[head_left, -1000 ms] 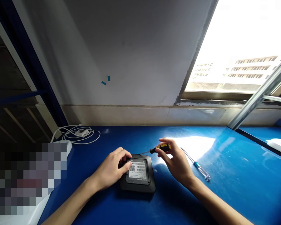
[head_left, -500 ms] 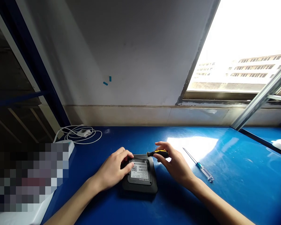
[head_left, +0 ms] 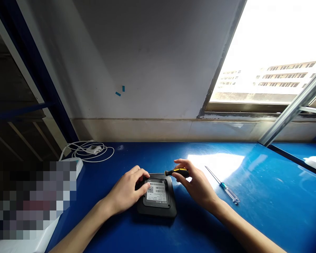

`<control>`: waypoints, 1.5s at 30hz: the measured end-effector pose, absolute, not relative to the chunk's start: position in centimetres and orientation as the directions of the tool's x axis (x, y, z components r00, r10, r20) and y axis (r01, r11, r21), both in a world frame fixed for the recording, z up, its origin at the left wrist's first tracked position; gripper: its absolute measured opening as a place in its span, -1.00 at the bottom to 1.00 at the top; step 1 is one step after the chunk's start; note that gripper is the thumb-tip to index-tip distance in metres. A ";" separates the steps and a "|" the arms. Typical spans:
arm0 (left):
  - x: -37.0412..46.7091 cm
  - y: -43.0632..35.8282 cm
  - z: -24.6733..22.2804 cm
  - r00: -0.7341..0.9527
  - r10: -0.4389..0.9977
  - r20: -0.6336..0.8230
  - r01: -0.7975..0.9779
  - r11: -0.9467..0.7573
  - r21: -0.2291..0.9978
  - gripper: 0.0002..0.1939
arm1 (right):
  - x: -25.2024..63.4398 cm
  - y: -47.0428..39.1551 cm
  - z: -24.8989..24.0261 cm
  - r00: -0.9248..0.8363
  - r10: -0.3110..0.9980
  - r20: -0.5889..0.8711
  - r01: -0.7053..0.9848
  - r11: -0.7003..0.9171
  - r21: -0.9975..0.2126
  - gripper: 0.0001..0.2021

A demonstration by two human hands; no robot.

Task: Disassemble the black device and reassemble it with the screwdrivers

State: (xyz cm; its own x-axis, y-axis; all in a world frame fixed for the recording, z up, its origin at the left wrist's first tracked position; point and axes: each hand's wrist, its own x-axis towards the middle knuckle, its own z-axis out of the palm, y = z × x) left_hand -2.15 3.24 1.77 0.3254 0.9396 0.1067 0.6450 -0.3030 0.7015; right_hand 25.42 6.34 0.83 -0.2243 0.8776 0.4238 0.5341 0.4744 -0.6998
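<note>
A black square device with a white printed label on its upper face is on the blue tabletop, in the lower middle of the head view. My left hand grips its left side, thumb on the label's edge and fingers at the far edge. In my right hand is a screwdriver with a black and yellow handle, pinched between thumb and fingers. Its thin shaft points left along the device's far edge towards my left fingertips, where the tip is hard to make out.
Another screwdriver, with a clear and teal handle, lies to the right of my right hand. A coiled white cable with an adapter rests at the back left. A white object, partly pixelated above, stands at the left. Behind rises a wall.
Both hands, the device and the screwdriver keep nearly the same places. The whole view has shifted very slightly.
</note>
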 end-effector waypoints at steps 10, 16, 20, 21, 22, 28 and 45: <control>-2.0 3.3 1.8 0.299 0.944 0.139 0.648 -0.308 0.697 -0.78 | 25.5 6.5 0.7 -0.205 0.866 0.457 0.520 0.492 -0.698 -0.66; -2.2 3.6 2.0 0.145 0.963 0.226 0.676 -0.263 0.688 -0.72 | 25.6 6.8 0.7 -0.120 0.854 0.506 0.459 0.500 -0.734 -0.52; -2.4 3.7 1.9 0.114 0.963 0.242 0.677 -0.254 0.691 -0.72 | 25.6 6.7 1.0 -0.079 0.853 0.516 0.454 0.491 -0.743 -0.47; -2.4 3.7 1.9 0.126 0.963 0.240 0.675 -0.260 0.691 -0.72 | 25.6 6.7 1.1 -0.071 0.855 0.514 0.452 0.487 -0.747 -0.46; -2.3 3.6 1.9 0.141 0.961 0.237 0.671 -0.269 0.691 -0.73 | 25.7 6.7 1.1 -0.059 0.856 0.513 0.450 0.481 -0.752 -0.45; -2.1 3.4 1.8 0.197 0.958 0.208 0.654 -0.287 0.700 -0.72 | 25.8 6.8 1.0 0.035 0.867 0.497 0.381 0.448 -0.809 -0.46; -2.7 3.5 2.5 0.227 0.960 0.163 0.636 -0.273 0.722 -0.79 | 25.2 6.1 1.6 -0.109 0.938 0.330 0.112 0.341 -0.933 -0.55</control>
State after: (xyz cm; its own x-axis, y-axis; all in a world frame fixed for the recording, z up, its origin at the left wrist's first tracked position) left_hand -2.74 3.52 2.47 0.2271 0.9602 0.1627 0.6359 -0.2727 0.7220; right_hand 25.19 6.07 1.60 -0.1091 0.9377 0.3299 0.1117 0.3413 -0.9333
